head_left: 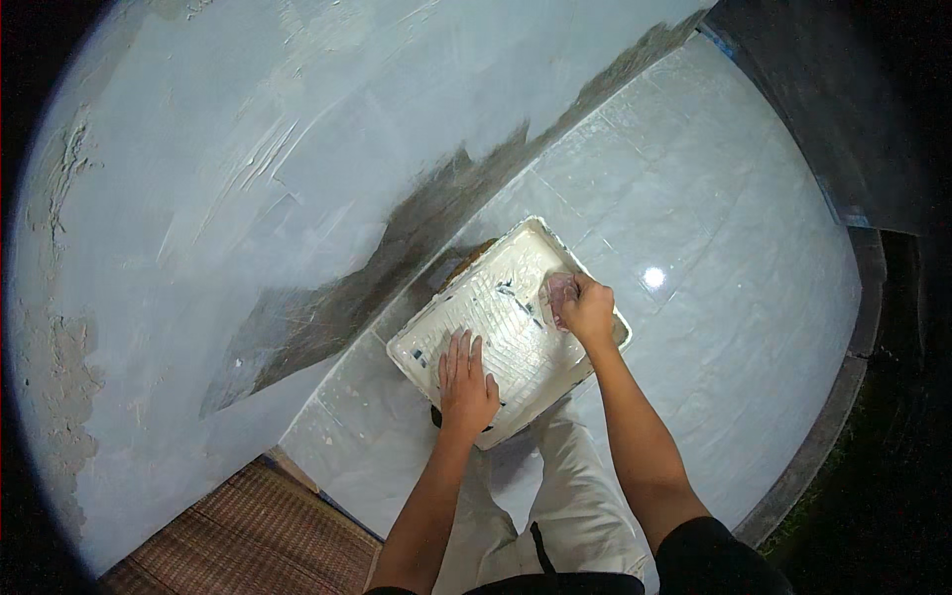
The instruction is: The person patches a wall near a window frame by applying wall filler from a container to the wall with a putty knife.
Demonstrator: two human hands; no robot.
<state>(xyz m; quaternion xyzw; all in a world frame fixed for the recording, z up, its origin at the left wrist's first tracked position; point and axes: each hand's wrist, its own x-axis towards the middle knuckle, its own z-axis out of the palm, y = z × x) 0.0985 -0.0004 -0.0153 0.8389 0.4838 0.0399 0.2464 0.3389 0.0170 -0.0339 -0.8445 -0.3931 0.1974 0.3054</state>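
Observation:
A rectangular white paint tray is at the middle of the view, coated inside with thick cream paint. Ribs show through the paint, along with some dark specks. My left hand lies over the tray's near left part, fingers stretched out, gripping nothing. At the tray's right end, my right hand is closed around a flat pinkish piece smeared with paint. Its exact kind is unclear, and my fingers cover part of it. This piece seems to touch the painted surface of the tray.
A wall with uneven pale paint and a dark bare strip along its base rises on the left. Glossy grey floor tiles extend to the right, up to a curb. A brown woven panel is at lower left.

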